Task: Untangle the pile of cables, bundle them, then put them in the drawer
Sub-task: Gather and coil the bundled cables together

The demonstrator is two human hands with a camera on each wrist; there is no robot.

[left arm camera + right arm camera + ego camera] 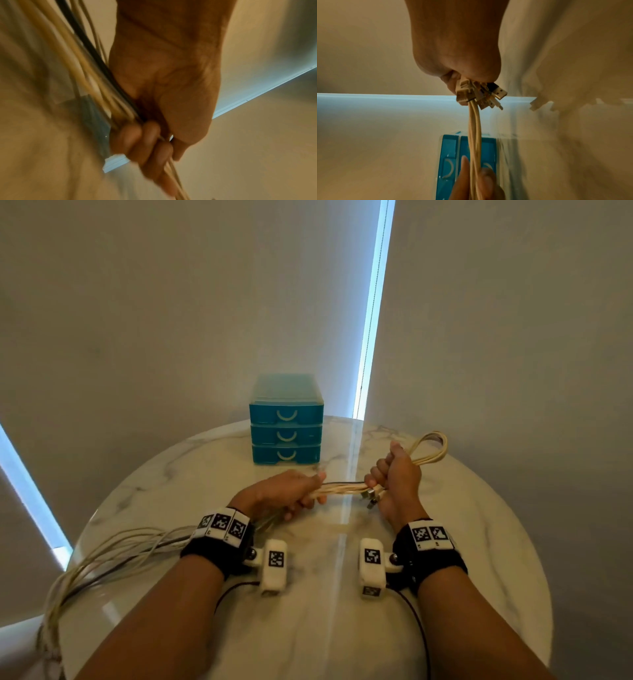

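Observation:
A bundle of cream cables point(342, 490) with one dark cable stretches between my two hands above the marble table point(479, 542). My left hand point(291, 493) grips the bundle; its long tails point(113, 553) trail left and hang over the table edge. In the left wrist view the fingers point(147, 136) curl round the cables point(96, 75). My right hand point(397, 474) is a fist round the bundle, a folded loop point(431, 450) sticking out behind it. USB plugs point(481, 93) jut from the fist point(458, 54). The blue three-drawer unit point(286, 433) stands behind, all drawers closed.
The round table's front and right parts lie bare. A wall and a bright window slit point(371, 313) rise behind the drawers. The table edge point(78, 542) is close on the left, where the cables hang down.

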